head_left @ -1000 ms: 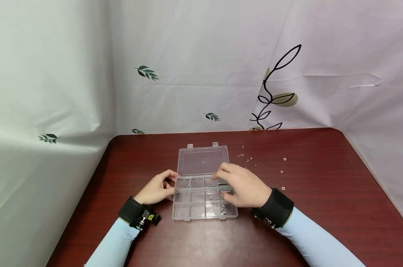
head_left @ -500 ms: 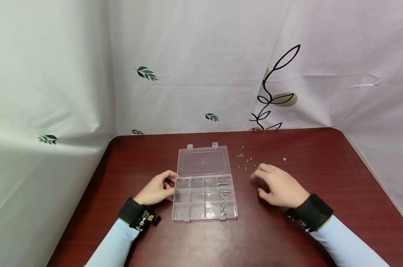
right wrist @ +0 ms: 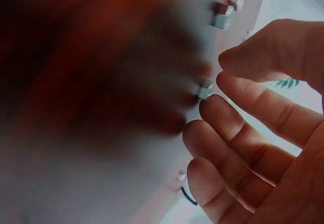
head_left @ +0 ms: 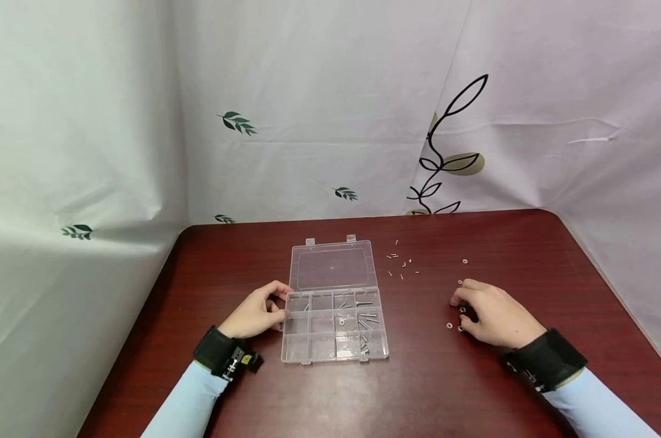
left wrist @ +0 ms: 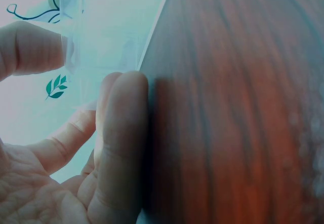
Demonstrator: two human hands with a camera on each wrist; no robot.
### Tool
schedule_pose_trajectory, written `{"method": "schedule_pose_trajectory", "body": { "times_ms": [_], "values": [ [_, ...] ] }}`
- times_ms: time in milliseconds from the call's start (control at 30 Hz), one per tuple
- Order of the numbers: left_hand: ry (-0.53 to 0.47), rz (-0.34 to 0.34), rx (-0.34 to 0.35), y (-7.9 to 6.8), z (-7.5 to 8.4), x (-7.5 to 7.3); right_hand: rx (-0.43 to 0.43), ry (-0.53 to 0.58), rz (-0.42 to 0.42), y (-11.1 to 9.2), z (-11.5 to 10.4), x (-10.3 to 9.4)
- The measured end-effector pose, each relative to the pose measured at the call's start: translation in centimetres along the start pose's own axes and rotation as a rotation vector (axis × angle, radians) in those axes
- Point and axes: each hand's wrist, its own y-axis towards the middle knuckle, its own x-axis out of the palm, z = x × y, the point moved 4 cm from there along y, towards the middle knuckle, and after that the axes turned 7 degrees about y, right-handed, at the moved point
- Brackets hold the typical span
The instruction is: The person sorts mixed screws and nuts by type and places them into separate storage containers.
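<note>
A clear plastic compartment box [head_left: 322, 333] lies on the table, its lid [head_left: 332, 267] folded back. Screws [head_left: 369, 317] lie in several of its right-hand compartments, and one nut [head_left: 342, 322] sits in a middle one. My left hand [head_left: 258, 311] holds the box's left edge between thumb and fingers; in the left wrist view the thumb [left wrist: 35, 49] touches the clear wall. To the right, my right hand [head_left: 497, 315] is down among loose hex nuts. One nut [right wrist: 205, 88] lies at the fingertips in the right wrist view, with thumb and index finger apart around it.
Several tiny screws [head_left: 404, 264] are scattered right of the lid. Another nut [head_left: 464, 261] lies farther back, and one nut [head_left: 449, 325] is left of the right thumb. A patterned cloth [head_left: 319, 109] hangs behind the table [head_left: 330, 401].
My right hand has moved from over the box's right compartments to the nuts on the right, uncovering the screws and the nut inside. My left hand has stayed at the box edge.
</note>
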Motion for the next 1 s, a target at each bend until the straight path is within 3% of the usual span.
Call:
{"method": "schedule_pose_trajectory", "body": {
  "times_ms": [467, 633, 833, 1000],
  "values": [
    [0.006, 0.004, 0.006, 0.1, 0.0, 0.0, 0.078, -0.005, -0.010, -0.3, 0.7, 0.2],
    [0.003, 0.003, 0.004, 0.1, 0.1, 0.0, 0.107, -0.018, -0.009, 0.2, 0.8, 0.4],
    [0.008, 0.005, 0.006, 0.0, 0.3, -0.1, 0.133, -0.010, -0.070, 0.9, 0.7, 1.0],
    [0.002, 0.004, 0.008, -0.1, 0.3, -0.1, 0.106, -0.006, -0.071, 2.0, -0.2, 1.2]
  ]
}}
